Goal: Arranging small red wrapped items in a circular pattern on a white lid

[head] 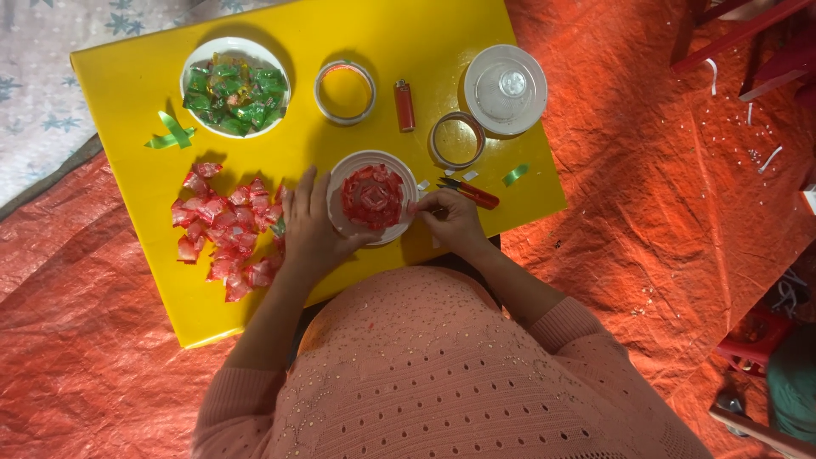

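Note:
A round white lid (344, 183) lies near the front edge of the yellow table (408, 42), with a ring of red wrapped pieces (372, 195) arranged on it. My left hand (310, 225) rests flat against the lid's left side, fingers spread. My right hand (450, 217) pinches at the lid's right rim, fingers closed on the edge of the red arrangement. A pile of red wrapped candies (221, 229) lies just left of my left hand.
A white bowl of green wrapped candies (235, 85) stands at the back left, green ribbon scraps (172, 132) beside it. Two tape rolls (344, 92) (456, 138), a red lighter (405, 105), an upturned clear container (506, 87) and red-handled snips (469, 192) lie around. Orange tarpaulin (663, 195) surrounds the table.

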